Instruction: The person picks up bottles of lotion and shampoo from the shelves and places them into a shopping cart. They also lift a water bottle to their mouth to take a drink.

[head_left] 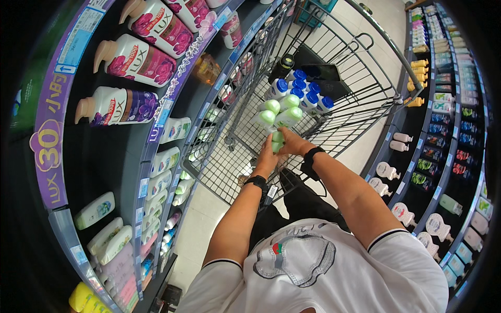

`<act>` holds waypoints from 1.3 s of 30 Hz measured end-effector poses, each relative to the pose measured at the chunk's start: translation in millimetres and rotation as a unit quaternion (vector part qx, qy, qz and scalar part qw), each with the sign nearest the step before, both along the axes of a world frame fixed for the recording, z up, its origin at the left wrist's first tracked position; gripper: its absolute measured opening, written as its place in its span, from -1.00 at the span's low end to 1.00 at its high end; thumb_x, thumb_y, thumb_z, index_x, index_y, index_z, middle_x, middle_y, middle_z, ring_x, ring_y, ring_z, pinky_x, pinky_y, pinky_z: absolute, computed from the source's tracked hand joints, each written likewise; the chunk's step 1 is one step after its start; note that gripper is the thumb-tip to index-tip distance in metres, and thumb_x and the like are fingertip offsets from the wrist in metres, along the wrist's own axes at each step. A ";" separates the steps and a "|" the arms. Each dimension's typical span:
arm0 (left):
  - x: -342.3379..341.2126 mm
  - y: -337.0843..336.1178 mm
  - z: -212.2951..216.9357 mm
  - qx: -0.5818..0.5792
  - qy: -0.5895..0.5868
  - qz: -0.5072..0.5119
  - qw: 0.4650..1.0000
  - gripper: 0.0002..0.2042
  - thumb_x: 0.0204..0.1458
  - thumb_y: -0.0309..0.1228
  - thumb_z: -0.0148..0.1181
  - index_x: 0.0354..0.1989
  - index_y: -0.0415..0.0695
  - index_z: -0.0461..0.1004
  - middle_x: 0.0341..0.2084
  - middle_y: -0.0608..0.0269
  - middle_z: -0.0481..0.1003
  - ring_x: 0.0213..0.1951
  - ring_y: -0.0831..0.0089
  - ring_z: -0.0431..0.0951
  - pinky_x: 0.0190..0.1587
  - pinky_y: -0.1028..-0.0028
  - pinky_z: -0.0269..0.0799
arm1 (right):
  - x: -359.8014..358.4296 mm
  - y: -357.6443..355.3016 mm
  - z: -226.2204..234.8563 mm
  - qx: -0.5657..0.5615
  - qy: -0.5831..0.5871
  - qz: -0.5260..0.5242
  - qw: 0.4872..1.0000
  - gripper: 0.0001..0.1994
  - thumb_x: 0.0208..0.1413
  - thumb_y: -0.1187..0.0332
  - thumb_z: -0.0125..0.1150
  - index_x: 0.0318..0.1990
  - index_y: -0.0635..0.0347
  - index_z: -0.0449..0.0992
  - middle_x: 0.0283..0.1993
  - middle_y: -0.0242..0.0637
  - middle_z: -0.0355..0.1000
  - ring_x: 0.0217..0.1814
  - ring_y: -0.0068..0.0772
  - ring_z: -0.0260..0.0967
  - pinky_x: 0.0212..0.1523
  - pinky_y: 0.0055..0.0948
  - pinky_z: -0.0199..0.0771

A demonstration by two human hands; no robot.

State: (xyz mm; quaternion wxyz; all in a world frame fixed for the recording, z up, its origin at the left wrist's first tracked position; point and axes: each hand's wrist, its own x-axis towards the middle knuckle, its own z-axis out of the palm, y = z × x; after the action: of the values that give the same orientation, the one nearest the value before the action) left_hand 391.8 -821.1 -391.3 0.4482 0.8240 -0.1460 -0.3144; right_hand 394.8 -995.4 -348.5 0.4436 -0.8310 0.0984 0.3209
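Over the near end of a wire shopping cart, my two hands are closed together around pale-green-capped bottles. I cannot tell how many bottles they hold. My left hand grips from the near left, and my right hand wraps the right side. Just beyond them in the cart stand several white bottles with light green caps. Behind those is a group of white bottles with blue caps. Most of the held bottles' bodies are hidden by my fingers.
A black bag-like item and a dark round-topped container lie farther in the cart. On the left a shelf holds pump bottles and, lower down, green-and-white bottles. Another shelf with pump bottles runs along the right.
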 end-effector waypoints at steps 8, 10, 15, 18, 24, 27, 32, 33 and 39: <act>17.7 -24.4 23.5 0.090 0.066 0.038 0.993 -0.13 0.06 -0.46 0.41 0.47 -0.32 -0.04 0.28 -0.28 0.26 0.26 -0.07 0.37 0.25 0.20 0.39 | 12.1 -7.0 0.5 -0.025 0.015 -0.076 0.997 0.22 -0.33 0.25 0.60 0.50 0.33 -0.11 0.39 0.37 0.10 0.44 0.31 0.14 0.40 -0.14 0.25; 18.3 -19.3 20.9 0.083 0.060 0.045 0.994 -0.14 0.06 -0.44 0.41 0.46 -0.33 -0.02 0.28 -0.28 0.27 0.26 -0.06 0.37 0.25 0.21 0.39 | 13.1 -5.4 -0.2 -0.030 0.024 -0.072 0.997 0.24 -0.28 0.20 0.58 0.52 0.33 -0.17 0.40 0.36 0.08 0.46 0.28 0.11 0.42 -0.18 0.22; 16.0 -8.3 25.2 0.021 0.070 0.050 0.996 -0.20 0.07 -0.39 0.39 0.42 -0.36 0.06 0.22 -0.27 0.35 0.13 -0.02 0.51 0.18 0.21 0.44 | 7.2 -9.1 -10.7 -0.034 0.002 -0.076 0.997 0.20 -0.21 0.18 0.53 0.52 0.34 -0.19 0.37 0.36 0.16 0.43 0.29 0.15 0.40 -0.16 0.25; 15.0 12.0 38.2 0.036 0.058 0.051 0.996 -0.17 0.03 -0.31 0.41 0.41 -0.36 0.08 0.18 -0.36 0.37 0.15 -0.13 0.48 0.18 0.17 0.45 | 5.2 -11.8 -7.7 -0.035 -0.013 -0.080 0.996 0.18 -0.18 0.18 0.52 0.52 0.34 -0.20 0.32 0.34 0.24 0.39 0.26 0.22 0.37 -0.16 0.28; 19.5 57.6 99.6 0.018 0.129 0.095 0.987 -0.21 0.13 -0.26 0.34 0.43 -0.36 0.07 0.28 -0.28 0.31 0.05 0.15 0.61 0.13 0.28 0.49 | 7.4 -15.5 23.4 -0.028 0.019 -0.084 0.996 0.11 -0.07 0.16 0.46 0.52 0.37 -0.18 0.25 0.28 0.36 0.31 0.05 0.37 0.28 -0.30 0.35; 16.7 95.0 116.9 0.022 0.125 0.106 0.986 -0.21 0.19 -0.20 0.30 0.45 -0.35 0.04 0.37 -0.25 0.23 0.12 0.20 0.58 0.13 0.31 0.49 | 10.2 -14.0 30.0 -0.045 0.032 -0.043 0.998 0.07 -0.03 0.17 0.45 0.52 0.37 -0.16 0.19 0.24 0.41 0.24 -0.04 0.41 0.21 -0.28 0.40; 8.9 176.1 161.0 -0.022 0.034 0.177 0.983 -0.31 0.19 -0.22 0.30 0.39 -0.31 0.17 0.26 -0.21 0.34 0.09 0.12 0.58 0.07 0.27 0.53 | 2.6 -16.6 18.9 -0.077 0.003 -0.032 0.997 0.00 0.00 0.23 0.46 0.50 0.30 -0.08 -0.04 0.07 0.49 -0.13 -0.17 0.49 -0.11 -0.30 0.52; 5.5 197.6 168.3 -0.027 -0.011 0.198 0.980 -0.32 0.18 -0.23 0.31 0.38 -0.29 0.18 0.24 -0.19 0.35 0.11 0.10 0.56 0.09 0.26 0.51 | 4.3 -8.6 26.5 -0.068 0.014 -0.047 0.997 -0.03 0.01 0.24 0.46 0.49 0.28 -0.05 -0.10 0.02 0.50 -0.20 -0.20 0.49 -0.17 -0.31 0.52; 34.1 323.6 301.0 0.143 -0.426 0.344 0.824 -0.54 0.20 -0.40 0.23 0.23 -0.30 0.31 0.16 -0.15 0.37 0.21 -0.06 0.37 0.29 0.15 0.27 | 8.6 33.0 72.6 -0.021 0.027 -0.055 0.998 -0.18 0.10 0.29 0.38 0.46 0.22 0.05 -0.14 -0.06 0.44 -0.28 -0.34 0.48 -0.29 -0.40 0.57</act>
State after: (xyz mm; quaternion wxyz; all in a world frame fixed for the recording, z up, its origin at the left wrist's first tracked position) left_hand 425.9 -497.5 -90.3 0.2972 0.9276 0.0175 0.2256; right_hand 403.5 -962.5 -276.0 0.4406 -0.8241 0.1630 0.3164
